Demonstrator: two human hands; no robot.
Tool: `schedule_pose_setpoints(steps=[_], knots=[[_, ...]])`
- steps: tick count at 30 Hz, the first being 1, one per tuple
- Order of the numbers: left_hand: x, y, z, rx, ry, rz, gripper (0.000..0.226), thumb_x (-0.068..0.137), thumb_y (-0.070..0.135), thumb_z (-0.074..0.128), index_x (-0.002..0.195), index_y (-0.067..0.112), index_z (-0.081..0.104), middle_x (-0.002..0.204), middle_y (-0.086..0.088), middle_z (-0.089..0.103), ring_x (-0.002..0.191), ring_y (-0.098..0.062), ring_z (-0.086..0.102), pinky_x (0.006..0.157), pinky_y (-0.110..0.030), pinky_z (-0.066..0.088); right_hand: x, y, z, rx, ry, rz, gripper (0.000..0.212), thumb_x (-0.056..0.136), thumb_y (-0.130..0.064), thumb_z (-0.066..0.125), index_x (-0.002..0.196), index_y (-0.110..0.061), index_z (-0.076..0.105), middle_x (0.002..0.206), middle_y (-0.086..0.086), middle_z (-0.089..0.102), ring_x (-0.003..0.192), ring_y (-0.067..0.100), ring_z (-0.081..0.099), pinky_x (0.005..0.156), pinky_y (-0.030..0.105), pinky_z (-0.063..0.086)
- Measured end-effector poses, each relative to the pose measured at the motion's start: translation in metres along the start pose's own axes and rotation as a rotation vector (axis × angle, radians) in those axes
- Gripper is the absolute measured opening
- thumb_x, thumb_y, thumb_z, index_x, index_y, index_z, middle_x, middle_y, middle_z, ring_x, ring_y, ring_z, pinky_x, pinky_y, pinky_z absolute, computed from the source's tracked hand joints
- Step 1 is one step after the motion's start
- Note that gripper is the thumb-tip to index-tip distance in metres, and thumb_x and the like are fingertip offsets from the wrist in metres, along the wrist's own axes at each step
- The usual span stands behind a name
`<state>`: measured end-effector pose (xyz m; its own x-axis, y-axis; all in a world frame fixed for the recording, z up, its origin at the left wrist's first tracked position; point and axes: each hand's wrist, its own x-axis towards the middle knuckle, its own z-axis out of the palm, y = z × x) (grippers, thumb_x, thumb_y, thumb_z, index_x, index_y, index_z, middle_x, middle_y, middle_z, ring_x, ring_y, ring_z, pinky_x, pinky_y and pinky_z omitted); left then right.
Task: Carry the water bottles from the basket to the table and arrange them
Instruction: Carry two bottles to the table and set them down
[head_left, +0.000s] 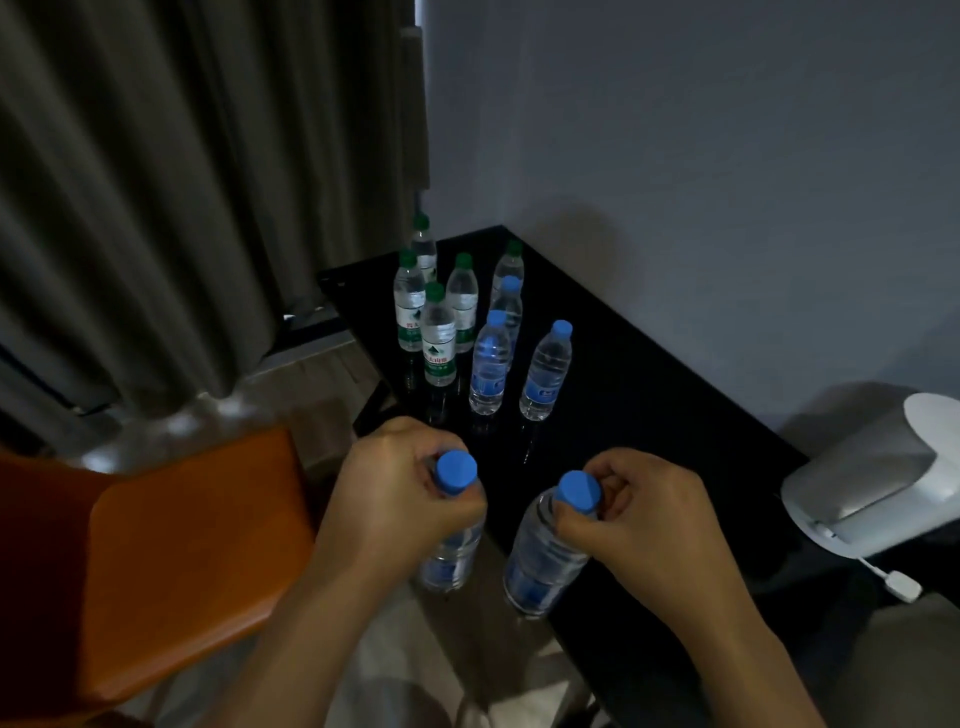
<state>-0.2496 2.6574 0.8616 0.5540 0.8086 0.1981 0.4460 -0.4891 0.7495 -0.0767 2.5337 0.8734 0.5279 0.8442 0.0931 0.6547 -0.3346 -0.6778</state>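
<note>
Water bottles: you hold two blue-capped ones by the neck, a left bottle (451, 551) and a right bottle (540, 566), at the near edge of the black table (649, 415).
Left hand (400, 493): your fingers are curled tight around the neck just under the cap.
Right hand (639, 525): your fingers pinch the neck below the cap; this bottle tilts.
Standing group: five green-capped bottles (439, 338) and three blue-capped bottles (545, 371) stand upright toward the far corner, close together.
Open room: bare table lies between your hands and the group, and along the wall edge to the right.
Edges: an orange chair (182, 545) sits just left of the table; a white appliance (878, 478) stands at the right end.
</note>
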Motion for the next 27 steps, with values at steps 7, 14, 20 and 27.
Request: schedule_pose_setpoints(steps=[7, 14, 20, 27], knots=[[0.079, -0.028, 0.023, 0.014, -0.024, -0.01, 0.023, 0.062, 0.02, 0.079, 0.082, 0.029, 0.071, 0.081, 0.012, 0.058, 0.072, 0.003, 0.058, 0.056, -0.007, 0.039, 0.071, 0.024, 0.017, -0.016, -0.015, 0.038, 0.02, 0.063, -0.032, 0.079, 0.069, -0.026, 0.061, 0.06, -0.006, 0.06, 0.055, 0.006, 0.058, 0.046, 0.024, 0.049], [0.145, -0.05, 0.052, 0.049, -0.081, -0.032, 0.027, 0.06, 0.017, 0.08, 0.086, 0.022, 0.071, 0.085, 0.011, 0.059, 0.071, -0.001, 0.058, 0.062, -0.013, 0.041, 0.14, 0.053, 0.027, 0.015, -0.05, 0.042, 0.022, 0.06, -0.031, 0.078, 0.071, -0.026, 0.059, 0.059, -0.006, 0.058, 0.055, 0.005, 0.058, 0.045, 0.018, 0.047], [0.178, -0.072, 0.075, 0.036, -0.118, -0.076, 0.032, 0.064, 0.015, 0.08, 0.094, 0.02, 0.072, 0.093, 0.008, 0.061, 0.075, -0.002, 0.06, 0.068, -0.014, 0.046, 0.177, 0.072, 0.038, -0.008, -0.067, 0.094, 0.023, 0.062, -0.028, 0.079, 0.074, -0.023, 0.06, 0.059, -0.008, 0.058, 0.059, 0.004, 0.058, 0.047, 0.017, 0.046], [0.209, -0.093, 0.089, -0.002, -0.23, -0.046, 0.031, 0.064, 0.011, 0.079, 0.093, 0.019, 0.073, 0.093, 0.007, 0.059, 0.073, -0.005, 0.062, 0.07, -0.021, 0.05, 0.2, 0.079, 0.048, -0.056, -0.072, 0.187, 0.023, 0.065, -0.027, 0.079, 0.076, -0.017, 0.061, 0.064, -0.004, 0.061, 0.058, 0.009, 0.059, 0.054, 0.034, 0.053]])
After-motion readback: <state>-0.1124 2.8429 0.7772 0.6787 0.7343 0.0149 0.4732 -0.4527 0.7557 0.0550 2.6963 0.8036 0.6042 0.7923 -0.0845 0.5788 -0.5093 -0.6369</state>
